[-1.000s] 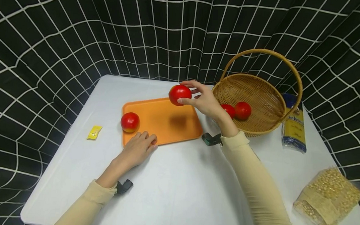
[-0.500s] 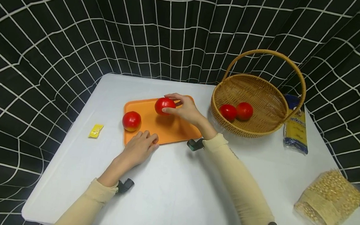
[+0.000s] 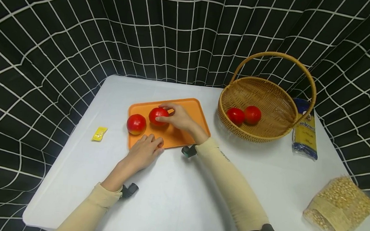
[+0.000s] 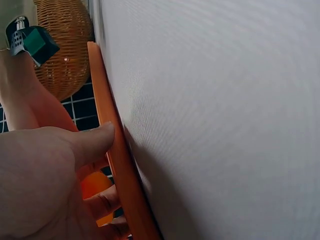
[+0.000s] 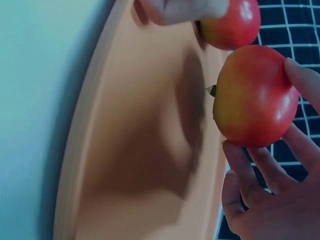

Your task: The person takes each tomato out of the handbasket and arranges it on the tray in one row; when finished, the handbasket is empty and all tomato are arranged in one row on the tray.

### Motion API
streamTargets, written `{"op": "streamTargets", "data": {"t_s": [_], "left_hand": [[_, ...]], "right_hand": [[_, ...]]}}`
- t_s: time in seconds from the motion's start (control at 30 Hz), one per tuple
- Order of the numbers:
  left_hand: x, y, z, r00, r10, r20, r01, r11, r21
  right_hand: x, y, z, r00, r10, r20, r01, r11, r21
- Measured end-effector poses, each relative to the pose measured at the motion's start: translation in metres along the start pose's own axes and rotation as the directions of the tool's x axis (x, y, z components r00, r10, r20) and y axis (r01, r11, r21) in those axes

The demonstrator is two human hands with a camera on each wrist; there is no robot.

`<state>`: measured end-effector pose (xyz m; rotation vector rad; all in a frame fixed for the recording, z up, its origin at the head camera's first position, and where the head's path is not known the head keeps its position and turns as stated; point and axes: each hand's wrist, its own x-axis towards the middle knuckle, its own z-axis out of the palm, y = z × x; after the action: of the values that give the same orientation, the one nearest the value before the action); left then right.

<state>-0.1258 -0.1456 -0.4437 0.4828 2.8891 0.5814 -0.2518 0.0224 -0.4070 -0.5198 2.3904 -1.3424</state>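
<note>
A red fruit in the right hand, held just above an orange tray.
Thumb and fingertips pinch its sides, apparently so the stem end is free, facing the tray's floor. The left hand grips the near rim, thumb outside and fingers inside, probably to stop sliding. A second fruit sits at the tray's left end.
</note>
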Motion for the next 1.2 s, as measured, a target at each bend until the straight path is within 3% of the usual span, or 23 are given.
{"op": "streamTargets", "data": {"t_s": [0.2,0.77,1.0,1.2], "left_hand": [[0.0,-0.001,0.0,1.0,0.002,-0.009,-0.002,1.0,0.001],[0.0,0.0,0.001,1.0,0.0,-0.01,0.0,1.0,0.002],[0.001,-0.001,0.002,1.0,0.002,-0.008,-0.002,1.0,0.007],[0.001,0.0,0.002,1.0,0.004,-0.011,-0.004,1.0,0.001]], "right_hand": [[0.005,0.003,0.01,1.0,-0.02,0.022,0.021,0.999,-0.036],[0.004,0.002,0.019,0.994,0.11,0.002,-0.109,0.988,-0.112],[-0.001,0.002,0.004,0.996,0.078,-0.044,-0.083,0.99,-0.115],[-0.015,-0.008,-0.03,0.993,0.009,-0.117,-0.024,0.992,-0.127]]}}
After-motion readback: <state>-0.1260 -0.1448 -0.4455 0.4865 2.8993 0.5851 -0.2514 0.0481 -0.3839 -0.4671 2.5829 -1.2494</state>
